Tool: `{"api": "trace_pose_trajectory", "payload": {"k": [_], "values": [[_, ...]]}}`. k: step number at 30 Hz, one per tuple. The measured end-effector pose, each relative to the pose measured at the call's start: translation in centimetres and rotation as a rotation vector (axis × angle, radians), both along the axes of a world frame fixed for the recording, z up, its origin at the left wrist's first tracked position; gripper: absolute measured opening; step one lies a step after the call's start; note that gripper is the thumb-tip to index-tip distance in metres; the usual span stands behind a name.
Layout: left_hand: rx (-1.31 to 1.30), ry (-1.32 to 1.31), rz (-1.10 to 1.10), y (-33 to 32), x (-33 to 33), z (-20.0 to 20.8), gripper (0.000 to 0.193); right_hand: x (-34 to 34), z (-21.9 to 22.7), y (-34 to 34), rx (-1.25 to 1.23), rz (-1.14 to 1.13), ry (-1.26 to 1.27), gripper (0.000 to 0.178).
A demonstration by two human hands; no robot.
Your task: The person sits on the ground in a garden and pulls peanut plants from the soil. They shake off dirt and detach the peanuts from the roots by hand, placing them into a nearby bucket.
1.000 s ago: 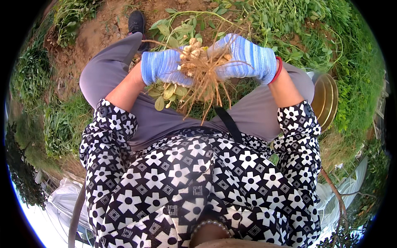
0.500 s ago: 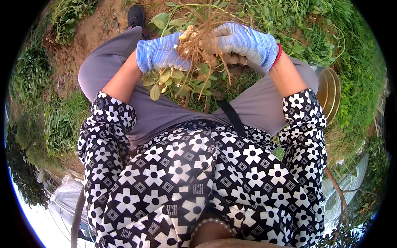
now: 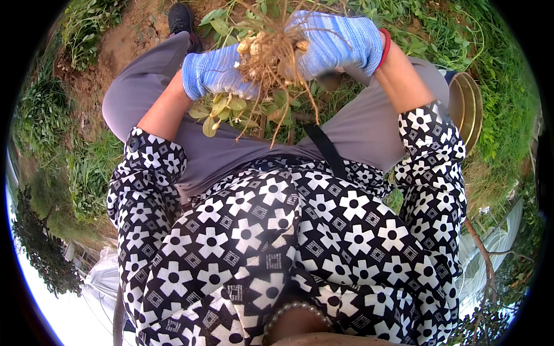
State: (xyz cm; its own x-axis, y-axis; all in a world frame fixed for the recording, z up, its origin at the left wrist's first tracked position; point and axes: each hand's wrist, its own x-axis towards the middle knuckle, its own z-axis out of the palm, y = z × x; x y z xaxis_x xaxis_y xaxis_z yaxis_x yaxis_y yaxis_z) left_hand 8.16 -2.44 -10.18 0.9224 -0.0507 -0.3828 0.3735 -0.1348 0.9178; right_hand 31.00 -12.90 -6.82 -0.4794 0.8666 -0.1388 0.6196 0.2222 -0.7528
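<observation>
Up comes my right grip (image 3: 336,46), curled against the roots (image 3: 270,68), whether pinching anything I can't tell; my left grip (image 3: 218,74) is wrapped round the plant (image 3: 222,106), so the clustered pods (image 3: 250,46) now sit between both.

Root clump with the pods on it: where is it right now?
In the head view, the root clump is near the top edge, about midway across, between the gloved left hand and the gloved right hand.
</observation>
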Motion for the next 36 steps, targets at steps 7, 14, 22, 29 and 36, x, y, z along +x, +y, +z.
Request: {"api": "trace_pose_trajectory", "payload": {"k": [7,14,22,29,36], "values": [[-0.275,-0.274,0.114,1.5,-6.1,-8.1,0.045,-1.6,1.1,-0.8,-0.347,0.161,0.038,0.008],[-0.708,-0.034,0.328,-0.7,-4.8,-3.6,0.058,-0.1,1.9,-0.8,-0.561,-0.286,0.733,0.032],[-0.387,-0.109,0.172,-0.1,-3.4,-2.3,0.073,-3.3,3.1,-0.5,-0.476,-0.387,0.576,0.025],[-0.269,-0.126,0.353,0.1,-4.4,-3.7,0.067,-4.6,3.8,-0.6,-0.051,-0.313,0.397,0.022],[0.134,0.005,0.072,0.8,-0.6,3.0,0.049,-5.2,2.0,-0.7,0.313,-0.297,0.027,0.023]]}}
